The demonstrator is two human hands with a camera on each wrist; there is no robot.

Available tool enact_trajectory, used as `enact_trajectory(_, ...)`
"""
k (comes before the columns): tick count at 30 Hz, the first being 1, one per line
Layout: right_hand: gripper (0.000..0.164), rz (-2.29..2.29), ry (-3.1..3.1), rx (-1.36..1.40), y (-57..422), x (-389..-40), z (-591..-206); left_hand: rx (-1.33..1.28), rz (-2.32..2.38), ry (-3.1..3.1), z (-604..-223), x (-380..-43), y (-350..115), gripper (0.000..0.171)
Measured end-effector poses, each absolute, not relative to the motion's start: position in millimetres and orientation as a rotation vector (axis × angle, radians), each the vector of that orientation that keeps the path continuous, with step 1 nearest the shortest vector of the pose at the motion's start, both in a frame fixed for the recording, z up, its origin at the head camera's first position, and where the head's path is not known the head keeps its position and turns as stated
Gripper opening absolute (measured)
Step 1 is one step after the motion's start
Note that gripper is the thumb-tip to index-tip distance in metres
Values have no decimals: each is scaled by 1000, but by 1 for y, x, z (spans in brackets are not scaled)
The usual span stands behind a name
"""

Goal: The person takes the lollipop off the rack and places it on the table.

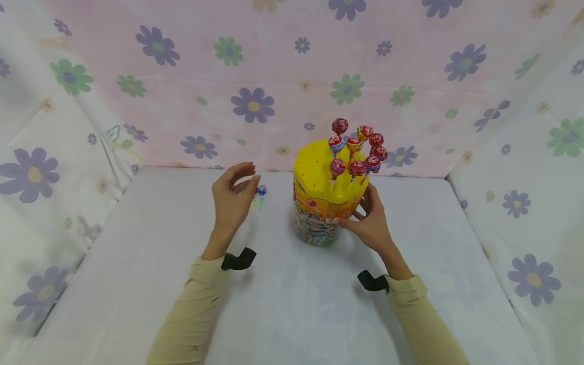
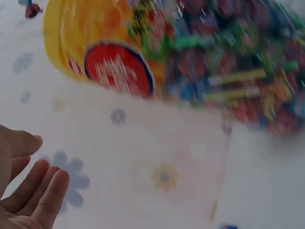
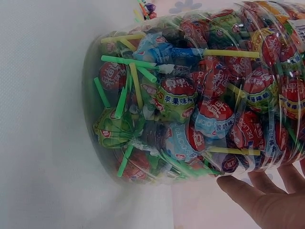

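"Right hand [image 1: 371, 223] holds the big clear jar [image 1: 317, 225], thumb in front and fingers round the side. What about the other one?"

"Left hand [image 1: 232, 195] hangs over the table [image 1: 283, 304], left of the jar. Its fingers bend softly, with a gap between thumb and fingertips."

"Where is the jar?"

"On the white table, near the back edge, a bit right of the middle."

"What's inside?"

"Lots of lollipops [image 3: 178, 98], packed tight! The wrappers are red, green and blue. Green and yellow sticks poke out every way."

"And on top?"

"A bright yellow lid [image 1: 310, 167] with little holes. About nine standing pops [image 1: 337, 167] stick up from its right and front parts. They are round and shiny, mostly red, some with blue or yellow."

"Does it have a label [image 1: 339, 207]?"

"Yes, orange, under the lid. There's a blurry red circle [image 2: 119, 69] with a dark blue edge."

"Any more pops?"

"Some loose pops [image 1: 261, 191] lie near the back edge, partly behind the left hand. One is blue with a green stick. I cannot count them all."
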State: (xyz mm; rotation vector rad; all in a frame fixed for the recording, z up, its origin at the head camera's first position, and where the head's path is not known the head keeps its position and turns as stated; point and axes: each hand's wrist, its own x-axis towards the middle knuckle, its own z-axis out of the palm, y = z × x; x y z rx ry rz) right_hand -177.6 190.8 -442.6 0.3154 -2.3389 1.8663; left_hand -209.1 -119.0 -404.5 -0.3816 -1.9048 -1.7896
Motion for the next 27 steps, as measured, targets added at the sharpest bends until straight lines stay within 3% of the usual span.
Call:
enact_trajectory(15, 91, 1848, -2360, 333, 194, -180, -442, -775, -1863, -1886, -349, -172, -43, 25)
enact_trajectory(27, 91, 1817, -2364, 339, 194, -180, -442, -842, -1874, -1926, -337, -165, -16, 34)
